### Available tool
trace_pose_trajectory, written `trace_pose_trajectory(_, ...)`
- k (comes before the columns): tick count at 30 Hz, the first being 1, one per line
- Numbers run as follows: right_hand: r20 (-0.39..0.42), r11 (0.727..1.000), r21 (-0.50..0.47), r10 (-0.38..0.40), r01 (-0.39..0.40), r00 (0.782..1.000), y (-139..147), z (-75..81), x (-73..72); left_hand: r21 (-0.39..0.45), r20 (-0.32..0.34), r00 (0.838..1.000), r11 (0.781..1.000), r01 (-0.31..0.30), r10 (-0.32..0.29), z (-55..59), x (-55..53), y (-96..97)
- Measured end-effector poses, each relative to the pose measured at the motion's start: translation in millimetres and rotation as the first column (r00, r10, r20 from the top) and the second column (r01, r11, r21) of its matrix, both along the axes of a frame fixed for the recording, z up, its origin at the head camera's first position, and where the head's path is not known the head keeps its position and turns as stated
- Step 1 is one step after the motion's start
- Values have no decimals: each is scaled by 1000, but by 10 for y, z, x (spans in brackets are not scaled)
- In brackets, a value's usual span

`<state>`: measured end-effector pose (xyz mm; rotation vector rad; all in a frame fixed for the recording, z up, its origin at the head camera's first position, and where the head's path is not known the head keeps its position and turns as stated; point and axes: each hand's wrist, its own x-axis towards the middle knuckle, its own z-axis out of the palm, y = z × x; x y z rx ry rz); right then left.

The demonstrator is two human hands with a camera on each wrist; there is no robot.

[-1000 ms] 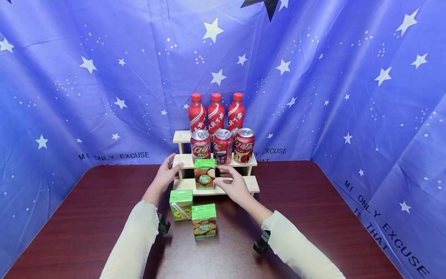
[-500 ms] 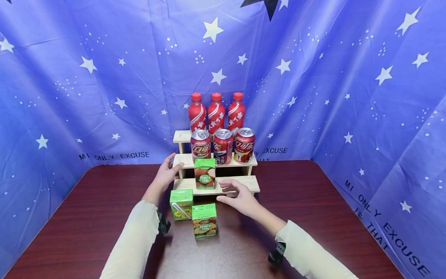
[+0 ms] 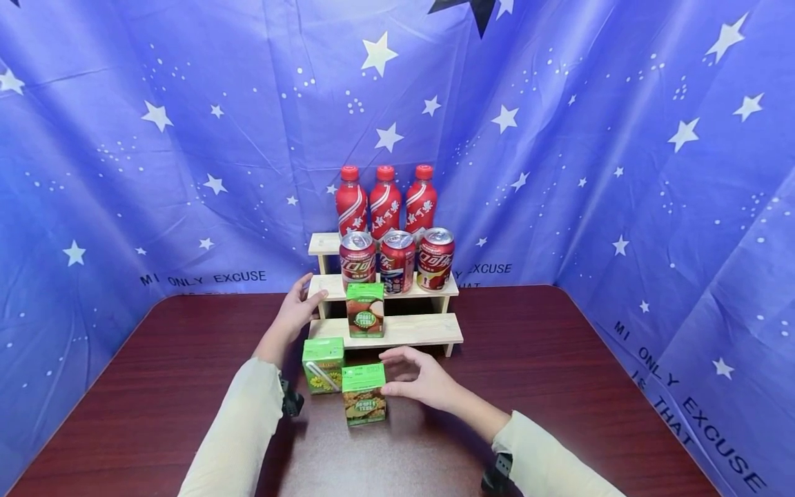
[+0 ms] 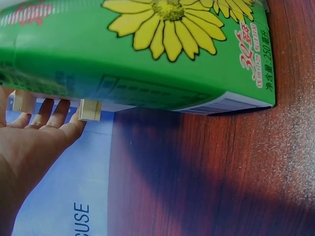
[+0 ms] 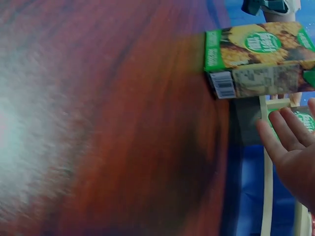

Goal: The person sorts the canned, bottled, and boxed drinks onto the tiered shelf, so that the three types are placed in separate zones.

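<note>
My left hand (image 3: 295,314) rests at the left end of the wooden tiered shelf (image 3: 428,331), its thumb at the middle tier's front edge. In the left wrist view its fingers (image 4: 59,115) extend beside the wood, partly hidden by a green drink carton (image 4: 162,73) with yellow flowers. My right hand (image 3: 422,376) is beside the front drink carton (image 3: 364,397), fingers spread and thumb tip right at its right side. That carton stands upright on the table. The flowered carton, with a white straw (image 3: 323,376), stands just behind it to the left.
One drink carton (image 3: 365,310) stands on the lowest tier. Red cola cans (image 3: 397,262) line the middle tier, and red bottles (image 3: 386,203) the top one. A blue star-print curtain (image 3: 186,138) hangs behind the dark red-brown table (image 3: 546,386).
My right hand has left the carton on the lowest tier and come down toward me, to the front carton on the table. The left hand has stayed at the shelf.
</note>
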<state>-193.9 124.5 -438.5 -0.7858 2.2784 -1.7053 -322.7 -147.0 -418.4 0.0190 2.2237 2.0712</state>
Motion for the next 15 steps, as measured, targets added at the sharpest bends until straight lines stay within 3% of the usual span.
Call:
trace_pose_trajectory(7,32,999,0,51,-51,998,-52,-77,69,1,-10,1000,1000,13,-13,-3,-13,6)
trace_pose_trajectory(15,55,997,-78,3,2,999,-124,-155,120,4,2,1000,1000,10,-10,-22,-26,6)
